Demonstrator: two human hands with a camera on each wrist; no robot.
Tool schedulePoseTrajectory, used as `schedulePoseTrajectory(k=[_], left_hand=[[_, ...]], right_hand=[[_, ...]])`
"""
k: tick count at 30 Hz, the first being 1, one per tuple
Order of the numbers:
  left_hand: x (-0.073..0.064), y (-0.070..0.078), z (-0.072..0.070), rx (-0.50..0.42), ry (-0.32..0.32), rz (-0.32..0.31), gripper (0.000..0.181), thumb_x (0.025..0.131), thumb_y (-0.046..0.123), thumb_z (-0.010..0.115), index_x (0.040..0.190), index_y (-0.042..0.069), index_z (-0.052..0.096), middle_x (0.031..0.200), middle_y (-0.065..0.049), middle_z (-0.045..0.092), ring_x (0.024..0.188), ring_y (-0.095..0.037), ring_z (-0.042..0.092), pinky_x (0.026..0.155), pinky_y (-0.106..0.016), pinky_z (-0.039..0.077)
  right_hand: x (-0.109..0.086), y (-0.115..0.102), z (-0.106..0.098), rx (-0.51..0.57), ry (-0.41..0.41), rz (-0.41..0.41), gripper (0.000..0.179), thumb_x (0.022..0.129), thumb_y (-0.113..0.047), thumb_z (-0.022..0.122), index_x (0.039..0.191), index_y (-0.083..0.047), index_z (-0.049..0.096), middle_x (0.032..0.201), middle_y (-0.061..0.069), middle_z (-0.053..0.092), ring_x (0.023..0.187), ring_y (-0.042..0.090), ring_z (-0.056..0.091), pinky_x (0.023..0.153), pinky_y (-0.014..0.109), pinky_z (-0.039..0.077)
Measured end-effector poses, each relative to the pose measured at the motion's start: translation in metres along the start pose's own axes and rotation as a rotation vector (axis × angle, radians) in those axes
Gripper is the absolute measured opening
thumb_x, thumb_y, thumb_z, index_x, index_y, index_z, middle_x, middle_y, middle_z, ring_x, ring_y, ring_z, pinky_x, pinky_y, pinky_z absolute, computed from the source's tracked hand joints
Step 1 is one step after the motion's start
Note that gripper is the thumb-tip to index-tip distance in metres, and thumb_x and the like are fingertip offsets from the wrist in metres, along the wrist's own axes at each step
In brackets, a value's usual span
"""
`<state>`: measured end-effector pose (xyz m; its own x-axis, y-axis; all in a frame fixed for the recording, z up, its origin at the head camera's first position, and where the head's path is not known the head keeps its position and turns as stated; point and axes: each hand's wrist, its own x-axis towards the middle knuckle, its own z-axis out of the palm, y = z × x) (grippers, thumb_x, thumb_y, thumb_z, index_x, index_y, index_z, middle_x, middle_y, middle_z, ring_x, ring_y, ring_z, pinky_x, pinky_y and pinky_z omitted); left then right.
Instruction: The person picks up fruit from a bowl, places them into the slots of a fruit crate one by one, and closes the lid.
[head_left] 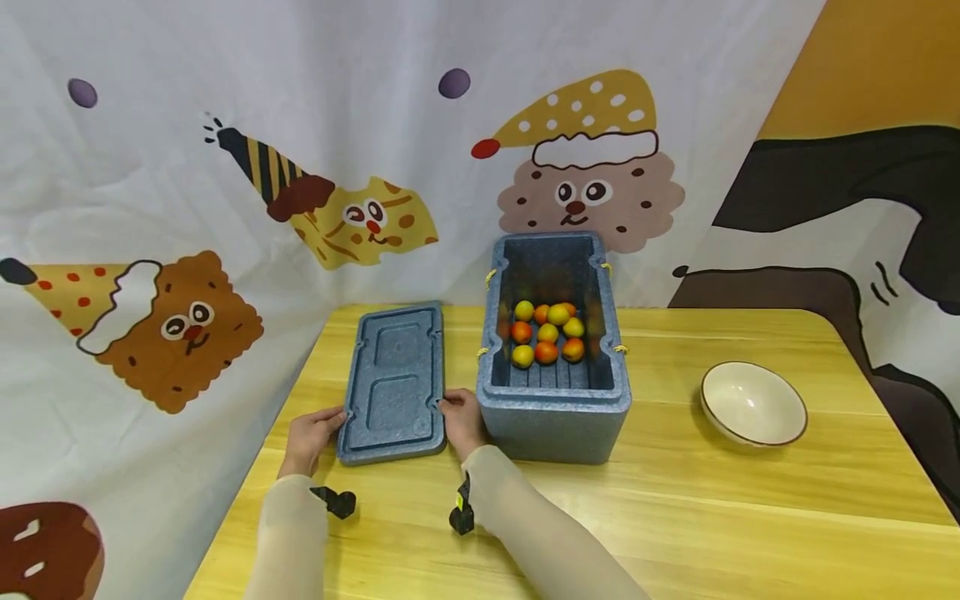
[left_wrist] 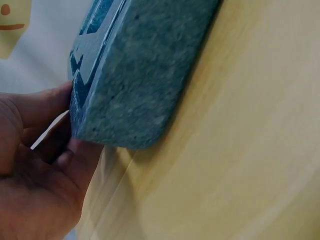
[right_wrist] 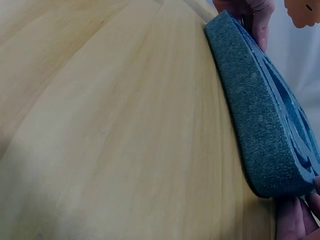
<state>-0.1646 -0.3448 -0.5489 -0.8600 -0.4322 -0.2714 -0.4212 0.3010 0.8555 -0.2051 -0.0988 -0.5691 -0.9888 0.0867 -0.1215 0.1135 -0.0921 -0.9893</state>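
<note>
A blue-grey foam box lid (head_left: pixel 395 417) lies flat at the left of the table, its recessed face up. My left hand (head_left: pixel 310 437) grips its left edge near the front corner; in the left wrist view the thumb is at the notched upper rim and the fingers (left_wrist: pixel 82 160) reach toward the underside. On the opposite edge, my right hand (head_left: pixel 462 423) holds the lid with the thumb over the rim. In the right wrist view, that hand's fingers (right_wrist: pixel 290 220) show at the lid's near corner. Right beside this hand stands the matching open foam box (head_left: pixel 551 433).
Inside the box lie several small red and yellow fruits (head_left: pixel 547 352). Yellow cord loops (head_left: pixel 482 352) show at the box's sides. A cream bowl (head_left: pixel 753 404) with a brown rim sits at the right of the wooden table (head_left: pixel 697 525). A printed cloth (head_left: pixel 360 83) hangs behind.
</note>
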Motion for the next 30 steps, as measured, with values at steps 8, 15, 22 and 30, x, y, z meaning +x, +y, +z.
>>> schedulePoseTrajectory(k=[8,15,22,30], left_hand=[[-0.007,0.000,-0.005,-0.049,0.010,-0.049,0.042,0.092,0.015,0.071,0.125,-0.011,0.063,0.121,-0.023,0.064,0.091,-0.014,0.065,0.074,-0.026,0.055],[-0.011,0.001,-0.013,-0.071,0.002,-0.040,0.044,0.091,0.019,0.072,0.124,-0.010,0.063,0.125,-0.022,0.062,0.097,-0.017,0.065,0.081,-0.030,0.055],[-0.022,0.010,-0.040,-0.059,0.047,-0.003,0.049,0.090,0.033,0.073,0.122,-0.003,0.068,0.118,-0.006,0.067,0.094,-0.005,0.062,0.083,-0.029,0.054],[-0.057,0.074,-0.080,-0.214,0.103,0.068,0.023,0.088,0.022,0.076,0.102,0.004,0.078,0.088,0.013,0.067,0.081,-0.002,0.064,0.068,-0.018,0.053]], right_hand=[[-0.001,-0.005,0.000,-0.076,0.006,-0.031,0.009,0.078,0.011,0.067,0.087,0.014,0.066,0.076,0.015,0.066,0.069,0.017,0.058,0.065,0.030,0.050],[-0.006,-0.014,-0.002,-0.199,-0.028,0.017,0.005,0.081,0.006,0.068,0.087,0.006,0.068,0.074,0.005,0.062,0.066,0.016,0.056,0.063,0.031,0.048],[-0.026,-0.052,0.003,-0.304,-0.124,-0.038,0.005,0.091,-0.005,0.067,0.094,-0.004,0.071,0.083,-0.001,0.061,0.073,0.013,0.059,0.065,0.031,0.050],[-0.048,-0.135,0.010,-0.478,-0.162,-0.361,0.007,0.094,-0.011,0.067,0.096,-0.006,0.071,0.088,-0.002,0.058,0.074,0.008,0.057,0.064,0.022,0.048]])
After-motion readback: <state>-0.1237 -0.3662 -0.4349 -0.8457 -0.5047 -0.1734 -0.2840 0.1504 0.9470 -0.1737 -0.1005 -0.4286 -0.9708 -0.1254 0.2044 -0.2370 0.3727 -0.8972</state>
